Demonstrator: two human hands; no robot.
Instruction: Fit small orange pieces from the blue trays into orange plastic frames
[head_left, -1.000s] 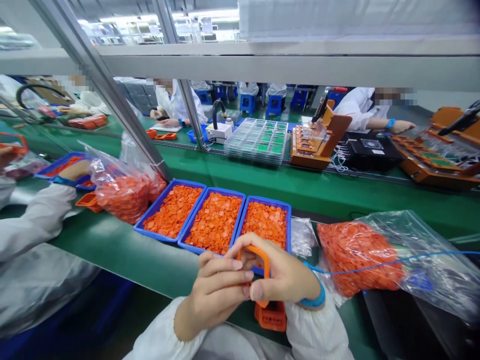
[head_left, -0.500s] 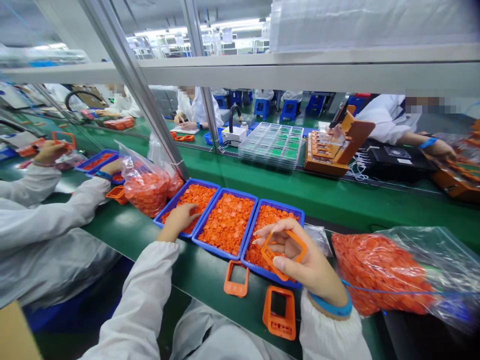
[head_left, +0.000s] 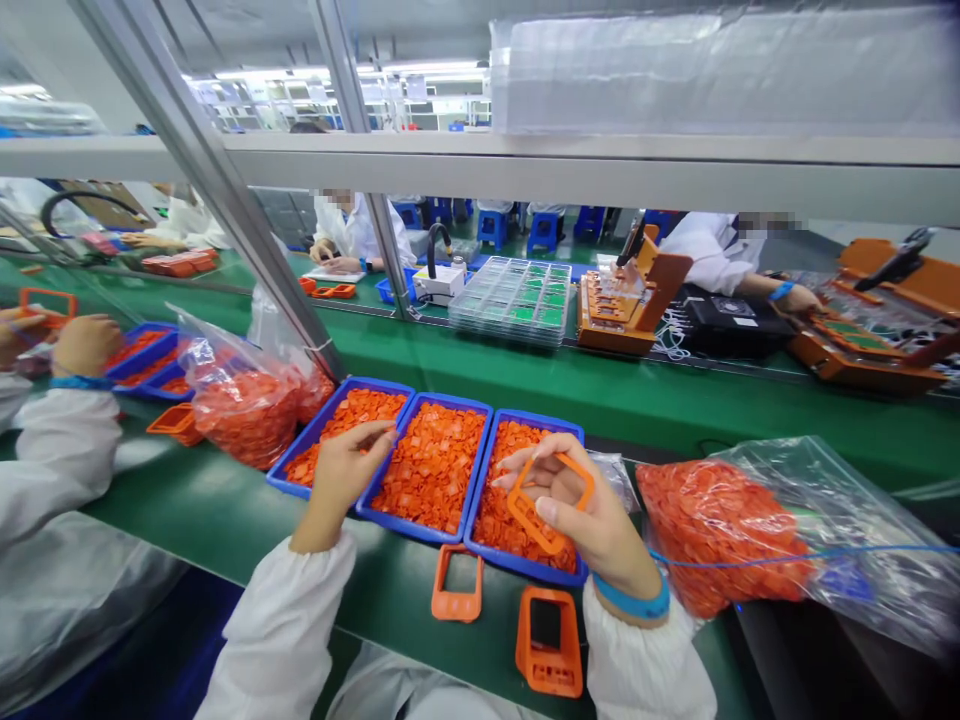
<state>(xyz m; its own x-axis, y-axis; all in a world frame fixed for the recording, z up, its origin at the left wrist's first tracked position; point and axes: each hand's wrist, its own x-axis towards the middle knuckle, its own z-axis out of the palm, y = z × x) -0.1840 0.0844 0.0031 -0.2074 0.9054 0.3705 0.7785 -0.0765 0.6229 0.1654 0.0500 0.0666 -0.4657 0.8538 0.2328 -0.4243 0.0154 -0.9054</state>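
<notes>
My right hand [head_left: 577, 500] grips an orange rectangular plastic frame [head_left: 551, 540] by its edge, tilted above the right-hand blue tray [head_left: 474, 545]. My left hand [head_left: 346, 470] is raised over the border between the left blue tray [head_left: 279, 472] and the middle blue tray [head_left: 375, 518]. Its thumb and fingertips come together in a pinch; whatever lies between them is too small to make out. All three trays are filled with small orange plastic pieces. On the green bench lie another orange frame [head_left: 457, 606] and a deeper orange housing [head_left: 550, 675] with a rectangular opening.
A clear bag of orange pieces [head_left: 720, 530] lies to the right, another bag [head_left: 247, 410] to the left. A metal post [head_left: 225, 190] rises behind the trays. Co-workers' hands [head_left: 86, 345] are at the left. Opposite stand stacked clear trays [head_left: 510, 305] and an orange fixture [head_left: 619, 315].
My left hand has lifted out of the left tray and moved toward the middle one, its fingers closing together. My right hand keeps the orange frame. The camera view has turned slightly right.
</notes>
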